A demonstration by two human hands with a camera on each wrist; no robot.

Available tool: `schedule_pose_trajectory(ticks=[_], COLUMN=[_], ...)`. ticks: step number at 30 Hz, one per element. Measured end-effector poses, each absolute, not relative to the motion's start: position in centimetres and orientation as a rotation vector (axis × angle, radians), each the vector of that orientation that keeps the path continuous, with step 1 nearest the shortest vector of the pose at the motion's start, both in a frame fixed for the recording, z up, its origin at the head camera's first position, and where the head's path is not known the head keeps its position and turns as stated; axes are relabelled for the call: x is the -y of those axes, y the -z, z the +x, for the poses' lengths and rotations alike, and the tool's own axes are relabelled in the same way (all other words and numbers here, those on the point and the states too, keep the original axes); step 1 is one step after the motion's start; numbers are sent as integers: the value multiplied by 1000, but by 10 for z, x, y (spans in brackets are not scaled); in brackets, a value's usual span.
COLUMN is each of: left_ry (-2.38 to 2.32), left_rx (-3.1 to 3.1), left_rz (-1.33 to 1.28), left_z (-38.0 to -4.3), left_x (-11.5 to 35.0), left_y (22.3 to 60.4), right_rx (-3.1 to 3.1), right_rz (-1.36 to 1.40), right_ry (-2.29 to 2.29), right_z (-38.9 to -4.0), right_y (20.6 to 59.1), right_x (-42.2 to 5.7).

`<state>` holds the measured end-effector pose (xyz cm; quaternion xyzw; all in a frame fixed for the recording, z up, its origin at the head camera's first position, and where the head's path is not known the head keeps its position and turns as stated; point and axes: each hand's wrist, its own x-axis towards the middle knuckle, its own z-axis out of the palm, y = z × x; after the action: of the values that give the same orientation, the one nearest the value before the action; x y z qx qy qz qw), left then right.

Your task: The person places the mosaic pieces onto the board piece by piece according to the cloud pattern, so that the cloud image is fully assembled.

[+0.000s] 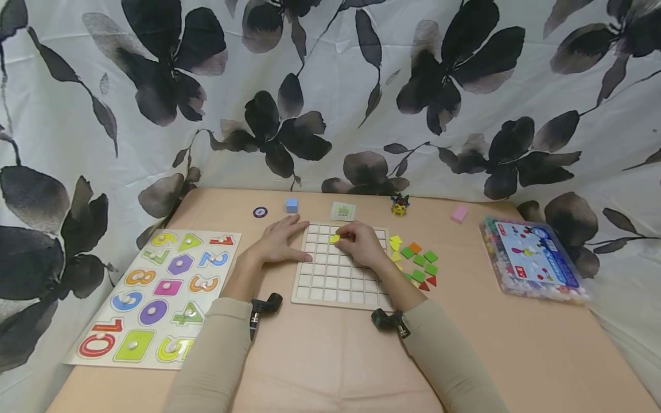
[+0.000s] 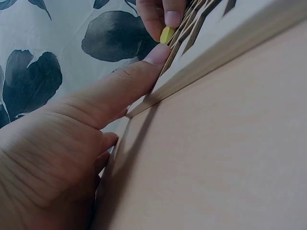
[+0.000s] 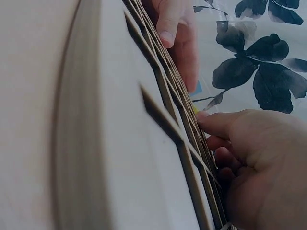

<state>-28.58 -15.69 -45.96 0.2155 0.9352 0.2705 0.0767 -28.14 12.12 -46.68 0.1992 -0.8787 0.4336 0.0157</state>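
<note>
One yellow tile [image 2: 166, 35], slanted lengthwise in left wrist view

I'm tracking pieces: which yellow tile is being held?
The yellow tile pinched by the right hand, over the grid board; other yellow tiles lie beside it.

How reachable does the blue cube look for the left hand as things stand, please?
Probably yes: the left hand lies close to the blue cube, with nothing visible between them in the head view.
</note>
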Motion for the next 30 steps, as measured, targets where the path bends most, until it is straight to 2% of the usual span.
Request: schedule_pose_trajectory(ticks=[16,21,30], left_ry=[-830,-844,-850], left_rx=[-2804,-2809,-2806], left_rz=[630,647,656], left_z=[-286,-286,-287], left_x=[161,159,158], left_y=[465,464,462], right_rx=[2764,2694,2621], right_rz=[618,611,591], right_ry=[-1348,-1445,-1271], right_z=[-281,-276,-255], right_y=[464,441,397], right_x=[-119,-136,-183])
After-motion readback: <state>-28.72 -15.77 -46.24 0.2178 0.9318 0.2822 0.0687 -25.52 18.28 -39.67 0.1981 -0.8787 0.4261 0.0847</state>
